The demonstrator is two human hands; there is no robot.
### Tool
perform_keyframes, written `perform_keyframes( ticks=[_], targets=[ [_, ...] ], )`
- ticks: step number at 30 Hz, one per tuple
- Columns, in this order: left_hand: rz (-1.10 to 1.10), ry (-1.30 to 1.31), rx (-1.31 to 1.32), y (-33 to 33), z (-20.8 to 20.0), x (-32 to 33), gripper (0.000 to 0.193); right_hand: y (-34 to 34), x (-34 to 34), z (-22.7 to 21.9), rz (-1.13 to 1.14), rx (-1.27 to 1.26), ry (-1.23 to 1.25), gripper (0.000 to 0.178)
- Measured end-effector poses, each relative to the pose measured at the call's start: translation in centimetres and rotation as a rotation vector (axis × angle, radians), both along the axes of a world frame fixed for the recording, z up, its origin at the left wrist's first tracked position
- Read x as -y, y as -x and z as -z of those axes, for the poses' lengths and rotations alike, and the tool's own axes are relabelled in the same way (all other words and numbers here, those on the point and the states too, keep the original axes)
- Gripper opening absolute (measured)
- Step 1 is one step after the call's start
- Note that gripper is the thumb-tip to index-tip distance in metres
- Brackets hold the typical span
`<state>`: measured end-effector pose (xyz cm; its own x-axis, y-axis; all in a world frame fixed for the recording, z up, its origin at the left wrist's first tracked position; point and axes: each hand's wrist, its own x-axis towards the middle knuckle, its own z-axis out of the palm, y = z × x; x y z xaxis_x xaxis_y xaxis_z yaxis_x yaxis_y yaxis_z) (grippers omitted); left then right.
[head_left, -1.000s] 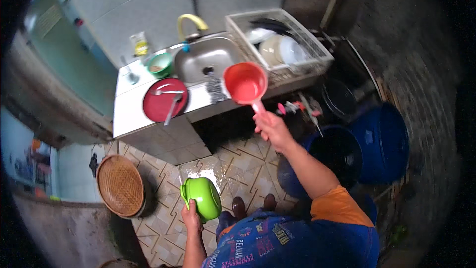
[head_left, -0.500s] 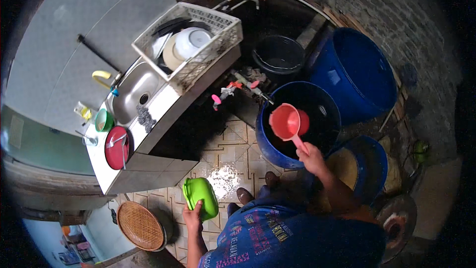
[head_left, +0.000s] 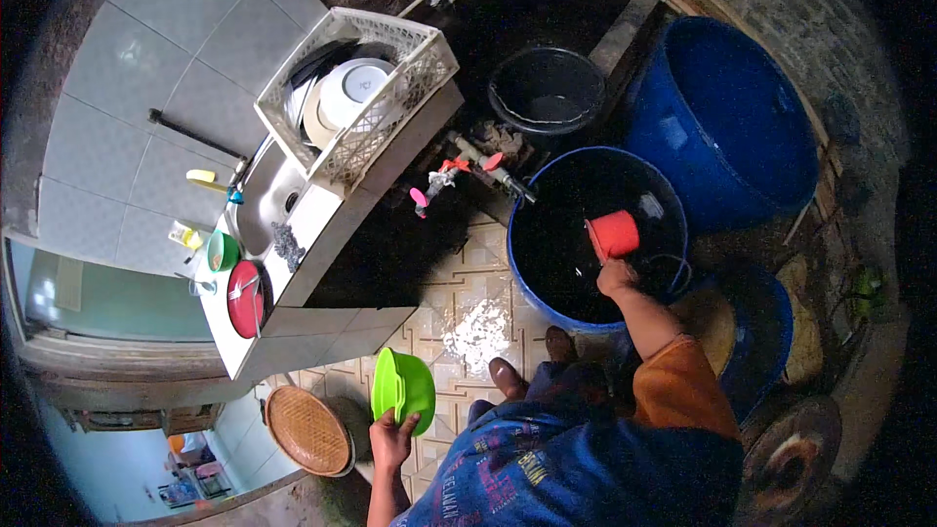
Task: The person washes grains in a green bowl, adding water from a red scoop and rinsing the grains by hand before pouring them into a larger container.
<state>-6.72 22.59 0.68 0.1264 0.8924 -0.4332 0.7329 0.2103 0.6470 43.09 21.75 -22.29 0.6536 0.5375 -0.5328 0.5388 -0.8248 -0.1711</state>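
My left hand [head_left: 393, 439] grips the rim of a bright green plastic container [head_left: 414, 392], holding it tilted over the tiled floor. My right hand [head_left: 617, 277] is closed round the handle of a red water dipper [head_left: 615, 233]. The dipper is inside the mouth of a round blue tub [head_left: 514, 263] with dark water in it. Its side faces me and its mouth is turned to the left. Whether it touches the water, I cannot tell.
Left of me stands a counter with a sink [head_left: 265, 203], a red plate [head_left: 244, 299] and a white crate [head_left: 344, 168] of dishes. Taps [head_left: 455, 168] jut towards the tub. Beyond are a black basin [head_left: 547, 88] and a large blue drum [head_left: 727, 127]. A woven tray [head_left: 307, 431] lies at lower left.
The dipper has moved right and turned over, from its mouth showing to its side showing. My left hand has turned the green container slightly, showing more of its opening.
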Motion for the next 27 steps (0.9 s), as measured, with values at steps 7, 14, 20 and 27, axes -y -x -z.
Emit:
perform_keyframes(
  ticks=[7, 14, 20, 27],
  targets=[
    [0.016, -0.068, -0.241, -1.1, -1.6, 2.5, 0.021, 1.3, -0.7, 3.1, -0.073, -0.040, -0.026, 0.025],
    [0.220, -0.216, -0.481, 0.6, 3.0, 3.4, 0.027, 1.8, 0.7, -3.1, 0.697, -0.858, -0.596, 0.011],
    [0.504, -0.374, -0.454, 0.3, 7.3, -2.0, 0.019, 3.7, 3.6, -13.7, 0.393, -0.831, -0.711, 0.018],
    [0.662, -0.379, -0.482, -1.5, 12.7, -8.9, 0.022, 11.0, 0.6, -25.9, -0.256, -0.513, -0.666, 0.022]
  ],
)
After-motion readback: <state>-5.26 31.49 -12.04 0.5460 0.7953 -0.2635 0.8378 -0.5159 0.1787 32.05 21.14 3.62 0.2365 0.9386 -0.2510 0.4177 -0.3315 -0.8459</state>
